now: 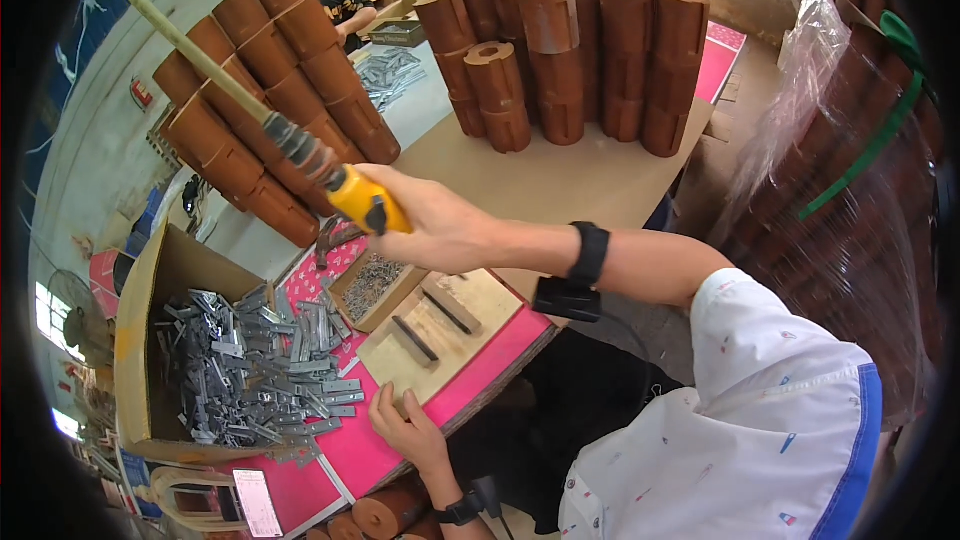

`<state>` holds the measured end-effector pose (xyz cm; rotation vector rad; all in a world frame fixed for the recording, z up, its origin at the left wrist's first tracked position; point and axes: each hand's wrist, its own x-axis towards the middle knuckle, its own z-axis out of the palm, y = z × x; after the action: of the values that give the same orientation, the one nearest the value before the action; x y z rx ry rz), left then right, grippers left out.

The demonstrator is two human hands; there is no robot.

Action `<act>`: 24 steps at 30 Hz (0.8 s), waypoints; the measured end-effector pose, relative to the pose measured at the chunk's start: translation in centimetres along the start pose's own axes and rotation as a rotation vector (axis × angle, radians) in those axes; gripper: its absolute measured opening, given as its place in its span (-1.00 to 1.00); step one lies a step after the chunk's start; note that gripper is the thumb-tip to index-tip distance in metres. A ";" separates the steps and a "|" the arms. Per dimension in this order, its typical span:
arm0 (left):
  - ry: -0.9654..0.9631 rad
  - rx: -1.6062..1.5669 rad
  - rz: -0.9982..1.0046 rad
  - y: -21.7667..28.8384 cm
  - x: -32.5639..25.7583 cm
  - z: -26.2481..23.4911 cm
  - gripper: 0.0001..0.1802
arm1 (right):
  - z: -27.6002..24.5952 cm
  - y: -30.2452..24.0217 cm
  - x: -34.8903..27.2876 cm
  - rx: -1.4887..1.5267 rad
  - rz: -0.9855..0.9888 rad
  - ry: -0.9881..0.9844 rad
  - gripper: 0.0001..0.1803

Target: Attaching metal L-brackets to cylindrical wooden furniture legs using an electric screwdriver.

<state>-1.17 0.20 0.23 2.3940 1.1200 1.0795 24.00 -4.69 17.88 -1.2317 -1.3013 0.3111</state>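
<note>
My right hand (435,220) is wrapped around a yellow power screwdriver (365,202) with a black trigger, raised above the table. A grey taped section joins it to a long pale hose or rod (190,45) running to the upper left. The tool's working tip is hidden. My left hand (408,428) rests at the near corner of a wooden board (425,380), its thumb and fingers apart. Two dark bars (415,338) are fixed on blocks on this board. Beside it sits a shallow box of small screws (372,285).
A cardboard box (150,340) lies at the left, metal hinge-like fittings (265,370) spilling from it. A hammer (330,240) lies behind the screws. Brown cylinders stand stacked on the far table (545,60) and at left (290,70). Another person (340,5) is behind. Plastic-wrapped cylinders (830,210) stand right.
</note>
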 end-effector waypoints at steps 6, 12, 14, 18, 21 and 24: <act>0.013 -0.138 -0.028 1.2 1.4 -1.0 -0.72 | -4.7 1.2 -3.1 -0.228 -0.196 0.217 -0.29; -0.290 -0.484 0.091 14.2 10.0 0.9 -0.62 | -9.5 -0.4 -5.2 -0.301 -0.118 0.196 -0.38; -0.356 -0.723 0.085 17.9 13.4 4.4 -0.54 | -11.0 -0.5 -5.5 -0.320 -0.146 0.196 -0.39; -0.422 -0.921 0.175 25.0 20.1 11.6 -0.17 | -12.8 -1.8 -6.1 -0.311 -0.095 0.171 -0.41; -0.443 -0.902 0.229 30.4 23.5 15.3 -0.06 | -14.2 -2.0 -6.3 -0.371 -0.177 0.214 -0.37; -0.403 -0.865 0.282 34.0 25.3 18.9 0.00 | -15.5 -2.8 -6.6 -0.368 -0.158 0.239 -0.37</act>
<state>41.52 -2.15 18.30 1.9276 0.1114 0.8460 33.55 -18.69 19.73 -1.4130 -1.2706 -0.1943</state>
